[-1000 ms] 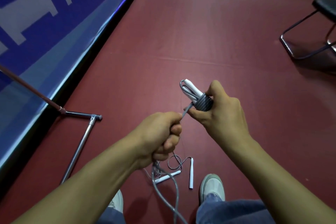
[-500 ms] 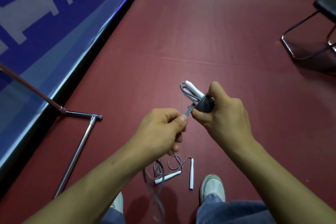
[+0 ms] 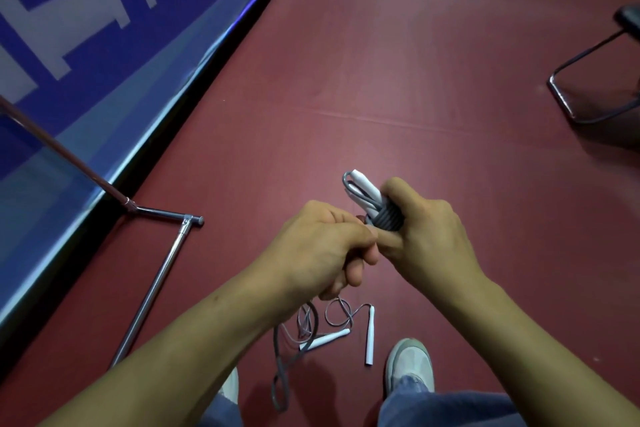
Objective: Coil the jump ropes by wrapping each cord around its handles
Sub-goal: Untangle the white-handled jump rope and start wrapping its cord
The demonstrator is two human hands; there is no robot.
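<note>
My left hand (image 3: 320, 248) has closed in from its outward pull and now touches my right hand (image 3: 427, 239) at centre frame, clenched on the grey cord (image 3: 388, 218). My right grips the white handles (image 3: 365, 186), so another wrap is likely landing. The second jump rope (image 3: 370, 336) lies lower centre.

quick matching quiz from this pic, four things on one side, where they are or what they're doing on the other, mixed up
1 right hand
2 left hand
3 second rope
4 chair

a lies uncoiled on the floor by the shoe
b grips the free part of the cord
c at the right edge of the picture
d holds the handles with cord wound round them

Pairs: 1-d, 2-b, 3-a, 4-c
</note>
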